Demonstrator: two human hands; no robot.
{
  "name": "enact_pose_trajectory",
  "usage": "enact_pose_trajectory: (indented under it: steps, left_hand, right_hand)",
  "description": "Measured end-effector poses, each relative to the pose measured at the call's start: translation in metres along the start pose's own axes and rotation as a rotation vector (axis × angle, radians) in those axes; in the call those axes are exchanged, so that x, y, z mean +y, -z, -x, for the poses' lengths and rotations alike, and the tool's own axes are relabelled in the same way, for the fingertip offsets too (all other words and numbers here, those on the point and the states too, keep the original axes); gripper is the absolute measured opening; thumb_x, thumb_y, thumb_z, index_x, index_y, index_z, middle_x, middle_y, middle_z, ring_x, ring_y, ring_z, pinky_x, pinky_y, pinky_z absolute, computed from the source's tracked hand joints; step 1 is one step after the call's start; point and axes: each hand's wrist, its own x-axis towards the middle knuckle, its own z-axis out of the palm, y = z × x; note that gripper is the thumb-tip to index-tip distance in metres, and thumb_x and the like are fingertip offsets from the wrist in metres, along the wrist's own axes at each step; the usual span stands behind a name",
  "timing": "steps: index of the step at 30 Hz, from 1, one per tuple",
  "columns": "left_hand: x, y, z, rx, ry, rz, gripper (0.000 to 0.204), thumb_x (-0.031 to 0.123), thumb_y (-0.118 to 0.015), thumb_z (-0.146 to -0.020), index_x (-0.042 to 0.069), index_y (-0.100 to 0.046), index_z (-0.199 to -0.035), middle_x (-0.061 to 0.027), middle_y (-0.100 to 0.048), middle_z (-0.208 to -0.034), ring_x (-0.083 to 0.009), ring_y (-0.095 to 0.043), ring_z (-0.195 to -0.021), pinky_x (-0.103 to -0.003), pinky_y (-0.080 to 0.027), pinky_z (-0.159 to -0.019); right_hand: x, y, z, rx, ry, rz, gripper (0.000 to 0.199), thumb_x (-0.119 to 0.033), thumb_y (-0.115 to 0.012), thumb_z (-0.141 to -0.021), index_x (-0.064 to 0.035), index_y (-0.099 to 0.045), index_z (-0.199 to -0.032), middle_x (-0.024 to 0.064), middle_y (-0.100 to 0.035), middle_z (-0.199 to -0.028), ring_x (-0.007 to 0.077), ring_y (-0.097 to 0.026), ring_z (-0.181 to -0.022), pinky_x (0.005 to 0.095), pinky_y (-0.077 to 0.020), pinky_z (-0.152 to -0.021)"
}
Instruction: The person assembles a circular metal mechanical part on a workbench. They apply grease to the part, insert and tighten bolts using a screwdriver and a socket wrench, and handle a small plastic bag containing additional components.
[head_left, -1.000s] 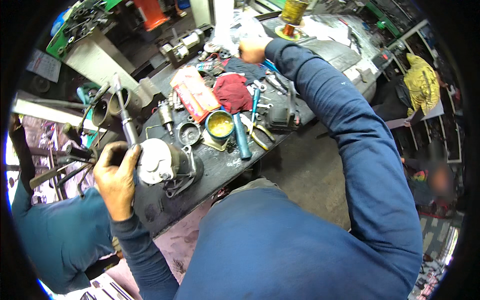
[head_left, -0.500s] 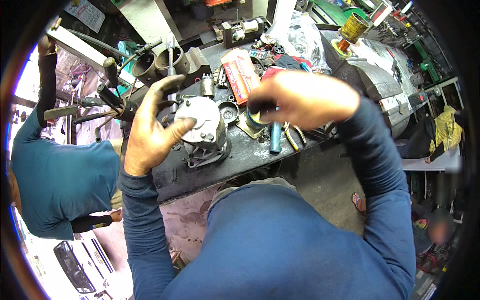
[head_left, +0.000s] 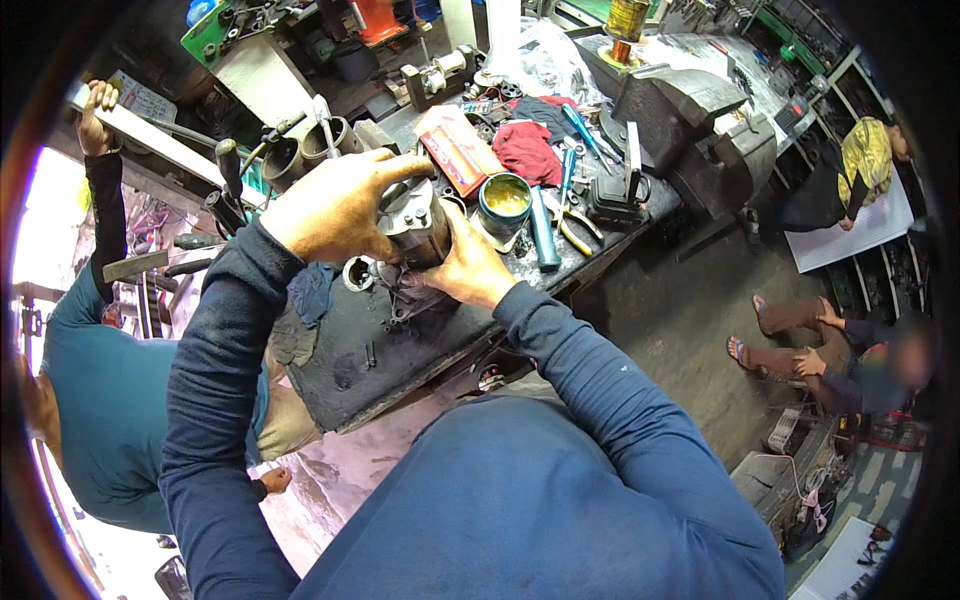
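Fingers of the left hand (head_left: 335,205) curl over the top of a grey metal motor housing (head_left: 415,225); the right hand (head_left: 470,270) wraps fingers around its lower side. The housing is held above the bench's (head_left: 340,375) middle, its long axis roughly upright. A flat red rectangular package (head_left: 458,150) lies toward the far edge, beside a round tin of yellow grease (head_left: 505,200).

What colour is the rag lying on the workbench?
Dark red; the rag shows best in the head view.
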Motion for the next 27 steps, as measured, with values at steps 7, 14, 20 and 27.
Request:
enact_pose_trajectory:
  steps: [7, 14, 20, 27]
  left_hand:
    - [-0.008, -0.002, -0.004, -0.004, -0.102, -0.006, 0.098, 0.011, -0.093, -0.055, 0.011, -0.055, -0.146, -0.0187, -0.064, -0.133, -0.039, -0.063, -0.122, -0.046, -0.052, -0.106]
    - [-0.012, -0.01, -0.001, 0.07, -0.087, 0.034, 0.095, 0.013, -0.092, -0.057, 0.012, -0.057, -0.145, -0.0182, -0.066, -0.13, -0.0382, -0.063, -0.122, -0.046, -0.052, -0.107]
    - [0.01, -0.02, 0.015, 0.159, 0.009, 0.06, 0.113, 0.015, -0.09, -0.065, 0.018, -0.033, -0.162, -0.0244, -0.046, -0.147, -0.0448, -0.06, -0.125, -0.047, -0.054, -0.105]
    - [0.026, -0.018, 0.016, 0.168, 0.277, 0.012, 0.111, 0.027, -0.096, -0.06, 0.014, -0.041, -0.155, -0.0226, -0.053, -0.141, -0.045, -0.059, -0.126, -0.05, -0.053, -0.106]
  right_hand:
    - [0.004, -0.003, 0.0, 0.011, 0.077, -0.116, 0.106, -0.017, -0.099, -0.064, -0.0061, -0.039, -0.15, 0.0183, -0.058, -0.143, 0.0331, -0.056, -0.136, 0.0434, -0.0433, -0.116]
    - [-0.011, 0.038, -0.001, -0.099, 0.137, 0.2, 0.105, -0.018, -0.09, -0.074, -0.0004, -0.032, -0.159, 0.0216, -0.052, -0.15, 0.0296, -0.053, -0.138, 0.0424, -0.0439, -0.115]
    - [-0.087, 0.136, -0.023, -0.108, 0.687, 0.358, 0.028, -0.003, -0.067, -0.095, -0.0024, -0.068, -0.124, 0.0171, -0.074, -0.108, 0.0295, -0.073, -0.099, 0.0366, -0.0571, -0.088]
    - [-0.102, 0.119, -0.07, -0.352, 0.857, 0.796, 0.027, -0.027, -0.073, -0.086, -0.0124, -0.071, -0.108, 0.01, -0.073, -0.081, 0.0322, -0.073, -0.085, 0.0504, -0.0472, -0.084]
